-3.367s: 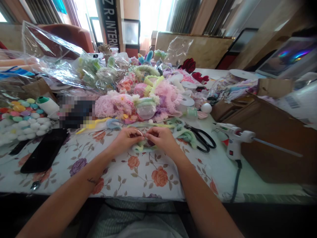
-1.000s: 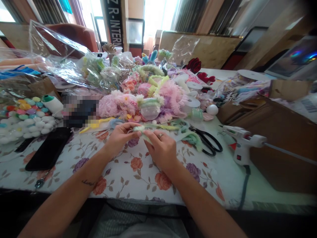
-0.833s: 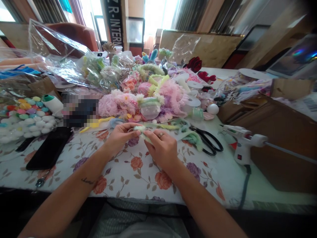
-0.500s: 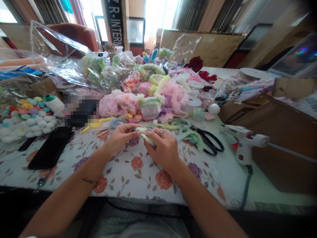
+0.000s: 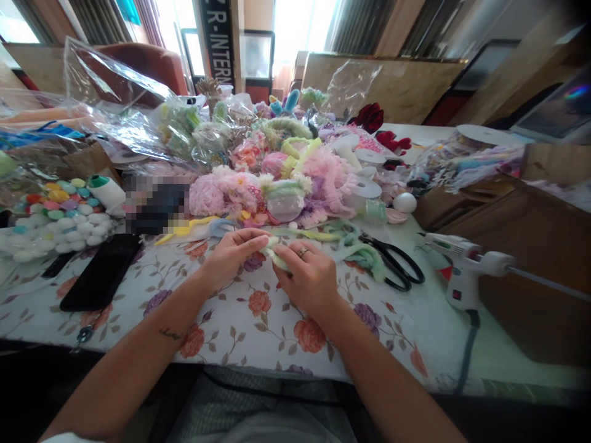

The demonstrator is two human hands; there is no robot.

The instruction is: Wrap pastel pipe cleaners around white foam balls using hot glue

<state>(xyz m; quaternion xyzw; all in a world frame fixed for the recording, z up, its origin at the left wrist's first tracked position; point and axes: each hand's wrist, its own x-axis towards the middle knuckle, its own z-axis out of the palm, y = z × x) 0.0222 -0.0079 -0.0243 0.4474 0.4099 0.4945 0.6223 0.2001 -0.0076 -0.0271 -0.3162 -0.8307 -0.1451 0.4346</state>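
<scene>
Both hands meet over the flowered tablecloth (image 5: 217, 335), at a pale green fuzzy strip (image 5: 271, 247). My left hand (image 5: 233, 253) pinches its left end between thumb and fingers. My right hand (image 5: 307, 271), with a ring on one finger, is closed round its lower right part, so much of the strip is hidden. Just beyond my fingers lie more green and yellow fuzzy strips (image 5: 362, 257). Black-handled scissors (image 5: 399, 261) rest to the right of them.
A white glue gun (image 5: 466, 267) stands by a brown cardboard box (image 5: 526, 277) on the right. Behind my hands rises a heap of pastel fuzzy pieces (image 5: 318, 178). A black phone (image 5: 99, 274) and white pom-poms (image 5: 69, 234) lie on the left.
The whole view has shifted slightly to the right. My fingers have moved a little on the fuzzy strip, with less of it showing between them; both hands keep their hold.
</scene>
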